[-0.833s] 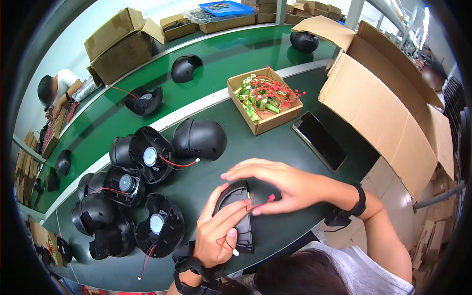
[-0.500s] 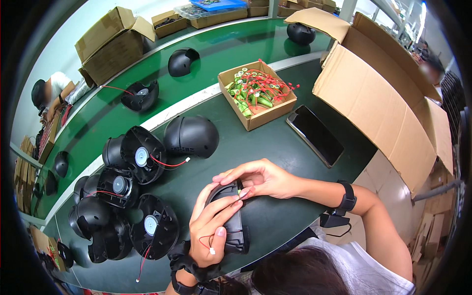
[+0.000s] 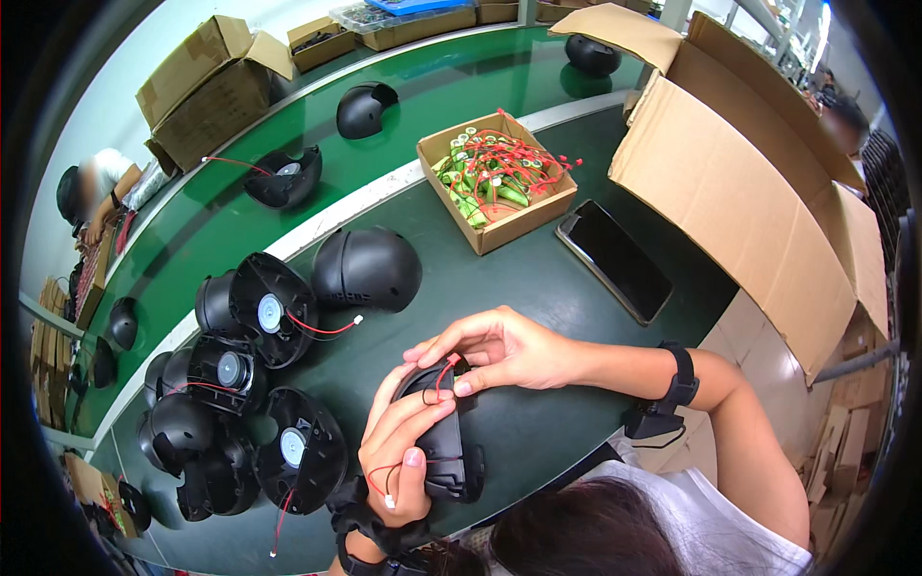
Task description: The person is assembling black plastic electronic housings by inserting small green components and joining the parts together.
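Observation:
A black rounded plastic half-shell stands on the dark green tabletop, its ribbed inner side facing right. My left hand is wrapped over its left side, fingers reaching across the edge. At the shell's far end my right hand grips with bent fingers, the thumb against the inner side. A red wire lead with a small red plug rises beside that thumb. Near my left thumb hangs a thin red-and-black lead with a white plug. What lies under the fingers is hidden.
Black shells with round speakers cluster at left. A cardboard tray of green cells with red leads, a phone and a large open carton are at right. Beyond runs a green belt with shells; a person sits far left.
The red lead and plug now stand up clear at the shell's far end, and my right fingers have shifted there. Shells on the belt have slid slightly rightward. The view has shifted a little.

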`<state>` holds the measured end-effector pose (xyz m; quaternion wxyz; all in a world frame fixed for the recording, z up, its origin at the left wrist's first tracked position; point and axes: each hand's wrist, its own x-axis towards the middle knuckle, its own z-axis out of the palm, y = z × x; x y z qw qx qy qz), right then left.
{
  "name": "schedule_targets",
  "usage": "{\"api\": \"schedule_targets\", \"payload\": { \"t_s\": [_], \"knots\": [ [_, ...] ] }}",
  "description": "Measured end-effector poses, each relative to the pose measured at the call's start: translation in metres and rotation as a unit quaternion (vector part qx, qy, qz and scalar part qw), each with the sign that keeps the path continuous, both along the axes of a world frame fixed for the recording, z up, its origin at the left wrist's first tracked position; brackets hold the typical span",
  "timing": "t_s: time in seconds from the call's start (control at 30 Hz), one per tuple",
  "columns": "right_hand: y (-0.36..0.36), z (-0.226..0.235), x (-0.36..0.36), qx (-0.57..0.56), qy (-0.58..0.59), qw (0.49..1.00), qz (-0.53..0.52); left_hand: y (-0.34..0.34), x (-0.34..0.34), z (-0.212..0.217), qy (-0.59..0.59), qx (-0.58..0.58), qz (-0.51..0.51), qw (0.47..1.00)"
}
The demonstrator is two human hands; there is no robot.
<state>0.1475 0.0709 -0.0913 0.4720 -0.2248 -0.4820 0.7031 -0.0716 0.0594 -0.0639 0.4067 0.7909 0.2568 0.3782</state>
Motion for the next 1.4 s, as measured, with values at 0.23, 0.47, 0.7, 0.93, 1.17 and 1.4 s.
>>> {"api": "schedule_targets", "payload": {
  "t_s": [0.23, 0.47, 0.7, 0.93, 1.17, 1.4],
  "knots": [
    [0.07, 0.077, 0.014, 0.246, -0.308, 0.919, -0.03, 0.005, -0.006, 0.001, 0.019, 0.057, 0.056, 0.997],
    [0.301, 0.141, 0.054, 0.303, -0.627, 0.66, -0.282, 0.013, -0.004, 0.006, 0.059, 0.098, 0.094, 0.989],
    [0.41, 0.045, 0.067, 0.273, -0.887, 0.362, -0.087, 0.012, -0.013, 0.015, 0.041, 0.087, 0.116, 0.989],
    [0.398, 0.058, 0.147, 0.505, -0.811, 0.278, -0.097, 0.015, -0.014, 0.02, 0.033, 0.074, 0.104, 0.991],
    [0.302, 0.124, 0.111, 0.322, -0.585, 0.639, -0.381, 0.019, -0.009, -0.004, 0.038, 0.115, 0.067, 0.99],
    [0.084, 0.135, 0.04, 0.205, -0.529, 0.76, -0.316, 0.017, -0.015, -0.003, 0.018, 0.128, 0.085, 0.988]
  ]
}}
